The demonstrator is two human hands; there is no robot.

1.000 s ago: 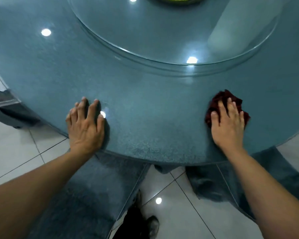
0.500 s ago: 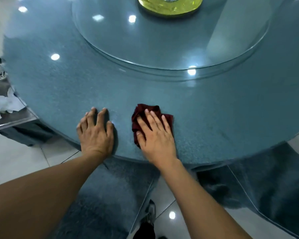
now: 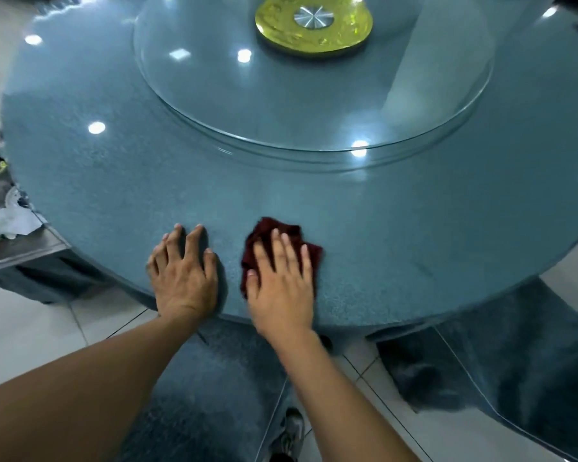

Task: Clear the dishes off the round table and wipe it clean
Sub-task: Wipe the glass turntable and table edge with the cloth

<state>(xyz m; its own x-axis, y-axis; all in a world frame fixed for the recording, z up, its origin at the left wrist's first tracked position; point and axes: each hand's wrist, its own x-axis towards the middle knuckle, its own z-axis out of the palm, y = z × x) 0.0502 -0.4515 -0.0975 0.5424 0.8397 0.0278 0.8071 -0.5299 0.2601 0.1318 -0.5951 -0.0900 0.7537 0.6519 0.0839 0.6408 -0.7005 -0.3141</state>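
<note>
Unmoved, right hand point(image 3: 281, 288) presses crumpled maroon cloth point(image 3: 311, 255).

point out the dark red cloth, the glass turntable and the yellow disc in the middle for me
dark red cloth point(image 3: 309, 253): head view, its right edge beside the fingers.
glass turntable point(image 3: 214, 91): head view, bare glass left of centre.
yellow disc point(image 3: 277, 26): head view, its left part.

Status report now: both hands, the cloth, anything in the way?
Left hand flat on round table, holds nothing. Right hand presses dark red cloth flat near the edge. Nothing blocks the wiping path.
</note>
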